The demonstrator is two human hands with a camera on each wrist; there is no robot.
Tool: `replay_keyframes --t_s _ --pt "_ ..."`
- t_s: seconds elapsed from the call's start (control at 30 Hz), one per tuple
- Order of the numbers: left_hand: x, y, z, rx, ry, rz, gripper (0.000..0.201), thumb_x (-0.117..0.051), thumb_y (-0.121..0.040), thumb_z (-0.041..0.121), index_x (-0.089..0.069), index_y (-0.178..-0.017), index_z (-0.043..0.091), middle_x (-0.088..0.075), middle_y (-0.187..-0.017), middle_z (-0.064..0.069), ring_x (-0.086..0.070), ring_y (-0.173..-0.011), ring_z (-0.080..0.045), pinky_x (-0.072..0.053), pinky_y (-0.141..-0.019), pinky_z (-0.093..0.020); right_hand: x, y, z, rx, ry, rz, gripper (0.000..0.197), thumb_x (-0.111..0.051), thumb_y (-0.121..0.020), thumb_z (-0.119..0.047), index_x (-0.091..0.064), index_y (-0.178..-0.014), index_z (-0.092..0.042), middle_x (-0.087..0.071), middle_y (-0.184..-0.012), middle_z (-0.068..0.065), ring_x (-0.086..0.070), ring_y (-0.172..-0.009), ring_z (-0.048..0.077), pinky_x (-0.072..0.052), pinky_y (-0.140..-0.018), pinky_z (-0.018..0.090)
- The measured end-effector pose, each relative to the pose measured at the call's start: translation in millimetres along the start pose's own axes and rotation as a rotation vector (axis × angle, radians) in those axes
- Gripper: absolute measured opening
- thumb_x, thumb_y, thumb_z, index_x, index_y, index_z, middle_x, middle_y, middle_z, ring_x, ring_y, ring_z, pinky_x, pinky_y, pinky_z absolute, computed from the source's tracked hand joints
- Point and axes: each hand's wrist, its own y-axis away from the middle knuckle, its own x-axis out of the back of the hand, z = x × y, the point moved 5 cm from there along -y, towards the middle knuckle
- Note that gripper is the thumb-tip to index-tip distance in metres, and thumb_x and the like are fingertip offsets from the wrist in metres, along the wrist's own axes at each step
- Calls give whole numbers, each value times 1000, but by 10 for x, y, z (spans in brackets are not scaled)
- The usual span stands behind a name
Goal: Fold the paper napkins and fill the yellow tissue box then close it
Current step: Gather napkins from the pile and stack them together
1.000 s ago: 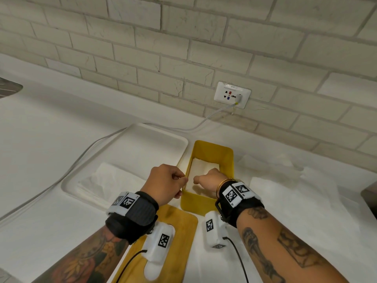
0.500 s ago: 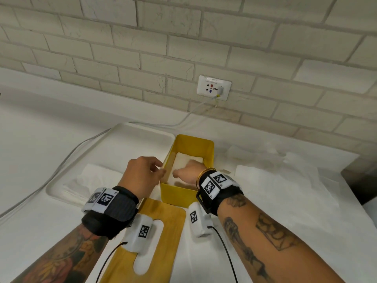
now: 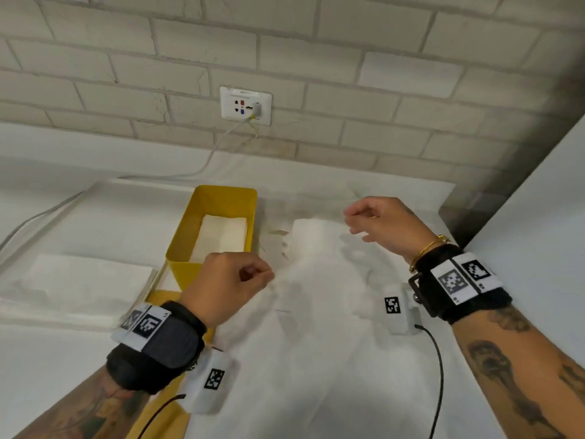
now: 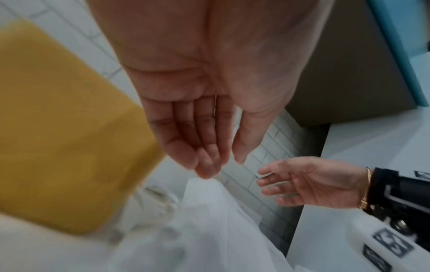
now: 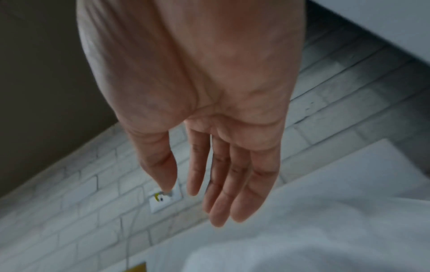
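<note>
Hands hover above the white surface (image 3: 57, 359), neither holding anything. The left hand (image 3: 226, 285) hangs just in front of the near right corner of the yellow tissue box (image 3: 221, 201), its grip loose: in the left wrist view the fingers (image 4: 186, 139) are gently curved and apart from the thumb, with nothing between them. The right hand (image 3: 384, 224) floats over the loose paper napkins (image 3: 319, 248) spread to the right of the box, its grip relaxed and wide, fingers (image 5: 232, 184) nearly straight in the right wrist view.

The box stands open on the surface near the brick wall (image 3: 316, 58), and a stack of folded napkins (image 3: 223, 231) lies flat inside it. Its yellow lid (image 3: 158, 296) lies on the surface in front of the box, mostly hidden under the left wrist. A white tray (image 3: 104, 213) sits just left of the box with another folded napkin (image 3: 85, 277) on it. A wall socket (image 3: 245, 106) with a plugged cable is above the box.
</note>
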Motion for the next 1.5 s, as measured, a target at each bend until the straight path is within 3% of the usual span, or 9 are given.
replay_keyframes --t_s 0.33,0.5,0.6,0.77,0.9,1.0,1.1,1.33,1.5 --pt "-592 -208 -62 131 -223 -85 59 -80 -86 27 -56 -140 22 -60 -136 3 -57 -122 -17 -43 -95 -22 -157 265 868 -81 163 -73 41 -77 -86 -35 -63 -124 -25 -63 -119 -11 -59 -110 7 -42 -79 15" --pt "-706 -269 7 162 -215 -79 55 -79 -87 23 -58 -137 20 -65 -128 -1 -60 -111 -12 -42 -88 -18 -402 138 786 -56 294 -172 31 -76 -86 -32 -65 -114 -26 -63 -114 -10 -58 -116 16 -43 -108 40" --pt "-663 -256 149 81 -254 -29 61 -79 -86 25 -54 -142 23 -60 -138 1 -56 -124 -16 -41 -98 -20 -380 145 597 42 360 -141 2 -67 -91 -25 -67 -89 -26 -65 -92 -10 -60 -99 19 -44 -99 41" --pt "-526 -361 683 -191 -243 3 72 -83 -83 25 -48 -146 30 -52 -142 15 -42 -138 -9 -35 -112 -26 -90 272 90 314 221 -191 10 -72 -88 -19 -69 -84 -27 -69 -83 -9 -60 -73 4 -44 -66 15" --pt "-453 -479 909 -112 81 3 19 -80 -86 13 -75 -104 15 -77 -93 2 -69 -87 -9 -55 -83 -30 221 278 -126 376 -38 -173 18 -81 -84 -20 -73 -97 -28 -75 -90 -6 -70 -84 8 -55 -78 26" --pt "-438 -478 911 10 456 88 5 -77 -86 3 -75 -90 3 -78 -87 -9 -70 -74 -14 -58 -70 -28 409 268 29 264 -466 -54 35 -84 -78 -17 -69 -109 -24 -77 -99 5 -74 -94 26 -60 -84 40" --pt "-490 -425 829 146 705 170 5 -75 -86 3 -73 -89 5 -78 -86 -11 -73 -75 -19 -61 -68 -30 347 343 270 145 -655 13 36 -81 -80 -12 -65 -111 -19 -77 -100 13 -73 -98 34 -59 -87 47" --pt "-761 -306 721 307 920 154 30 -61 -99 26 -71 -107 -1 -74 -93 -8 -67 -77 -17 -55 -67 -30 108 550 581 91 -742 302 13 -79 -85 -11 -68 -85 -19 -71 -79 9 -59 -72 16 -50 -65 28" --pt "-857 -287 717 367 1050 142 28 -57 -101 26 -73 -118 10 -75 -115 -9 -70 -97 -22 -54 -85 -37 61 567 589 101 -777 292 15 -79 -85 -12 -69 -94 -17 -73 -79 3 -61 -67 7 -48 -60 20"
